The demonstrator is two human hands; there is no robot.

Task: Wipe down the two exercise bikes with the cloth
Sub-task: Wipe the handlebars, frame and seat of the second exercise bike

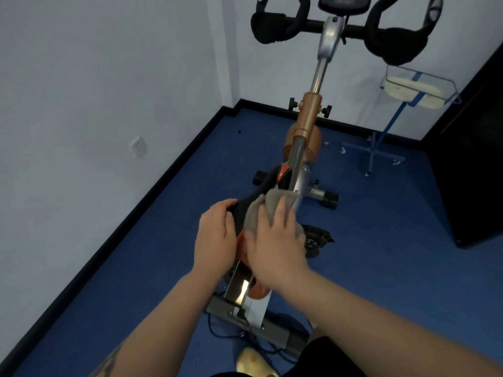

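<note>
An orange and silver exercise bike (307, 123) stands in front of me, its black handlebars (275, 28) at the top of the view. Its black saddle (245, 206) is just below my hands. My left hand (216, 235) grips the saddle's left side with curled fingers. My right hand (275, 240) presses a grey cloth (275, 201) flat onto the saddle's top, fingers spread and fairly straight. Only one bike is in view.
A white wall with a socket (138, 146) runs along the left, with a black skirting over the blue floor (381, 240). A blue stand with a wire basket (413, 88) sits at the back right. A dark cabinet (479, 159) fills the right edge. Cables (217, 329) lie by the bike's rear base.
</note>
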